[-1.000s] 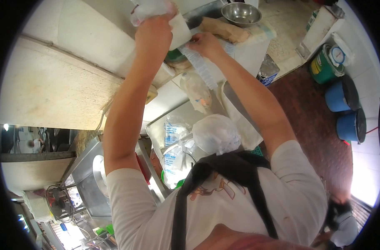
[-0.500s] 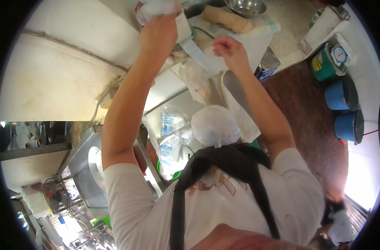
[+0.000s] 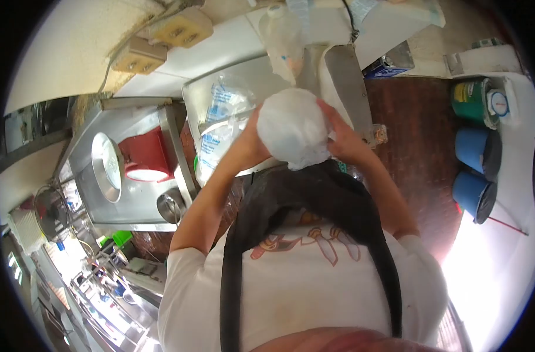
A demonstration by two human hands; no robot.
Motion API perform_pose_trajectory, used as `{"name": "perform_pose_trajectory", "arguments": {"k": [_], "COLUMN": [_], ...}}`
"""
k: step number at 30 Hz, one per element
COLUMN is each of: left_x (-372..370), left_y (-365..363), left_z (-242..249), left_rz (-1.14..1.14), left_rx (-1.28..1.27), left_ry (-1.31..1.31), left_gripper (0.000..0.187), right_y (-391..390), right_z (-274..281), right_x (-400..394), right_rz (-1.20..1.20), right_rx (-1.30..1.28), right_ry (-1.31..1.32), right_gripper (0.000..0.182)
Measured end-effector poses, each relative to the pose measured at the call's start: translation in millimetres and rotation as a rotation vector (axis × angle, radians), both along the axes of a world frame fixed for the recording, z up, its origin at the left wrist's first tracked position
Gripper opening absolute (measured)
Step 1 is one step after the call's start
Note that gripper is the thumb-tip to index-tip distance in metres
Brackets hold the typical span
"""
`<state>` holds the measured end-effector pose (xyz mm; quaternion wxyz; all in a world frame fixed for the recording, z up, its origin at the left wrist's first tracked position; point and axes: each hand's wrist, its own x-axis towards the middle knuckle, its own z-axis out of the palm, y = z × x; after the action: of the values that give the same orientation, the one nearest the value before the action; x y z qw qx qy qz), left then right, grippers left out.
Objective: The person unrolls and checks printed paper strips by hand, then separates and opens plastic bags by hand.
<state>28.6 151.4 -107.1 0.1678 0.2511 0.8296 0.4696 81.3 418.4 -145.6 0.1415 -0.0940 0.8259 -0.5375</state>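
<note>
On the left we see the broad stainless-steel table, and ahead of us, smaller, the pale rectangular worktop. By the wall on the right stand a green round plastic bucket and two blue plastic buckets with dark tops. A red boxy container sits toward the steel table's right edge, with a wide shiny metal bowl to its left.

At the worktop's near edge is our round, knotted-looking white plastic bag, clasped between our two hands; we cannot tell whether the worktop also bears its weight. Toward the worktop's left edge, just beside our left hand, lies a clear plastic bag with blue print. Over its far edge we see a translucent whitish plastic bag.

Our left hand curves against the white bag's left side, its fingertips hidden behind the plastic. Our right hand presses the opposite side, fingers bent around it. Smallest is a round metal pot at the steel table's near right corner.
</note>
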Motion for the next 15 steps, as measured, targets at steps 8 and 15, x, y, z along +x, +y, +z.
{"name": "perform_pose_trajectory", "arguments": {"k": [8, 15], "left_x": [29.5, 39.3], "left_y": [2.0, -95.2], "left_z": [-88.1, -76.9], "left_rz": [0.199, 0.341], "left_rx": [0.088, -0.224], "left_ry": [-0.04, 0.044], "left_gripper": [0.082, 0.041], "right_y": [-25.2, -25.6], "right_z": [-46.2, 39.8], "right_x": [-17.5, 29.9], "right_rz": [-0.065, -0.482], "right_rx": [-0.103, 0.124], "right_ry": [0.204, 0.371], "right_gripper": [0.072, 0.034]}}
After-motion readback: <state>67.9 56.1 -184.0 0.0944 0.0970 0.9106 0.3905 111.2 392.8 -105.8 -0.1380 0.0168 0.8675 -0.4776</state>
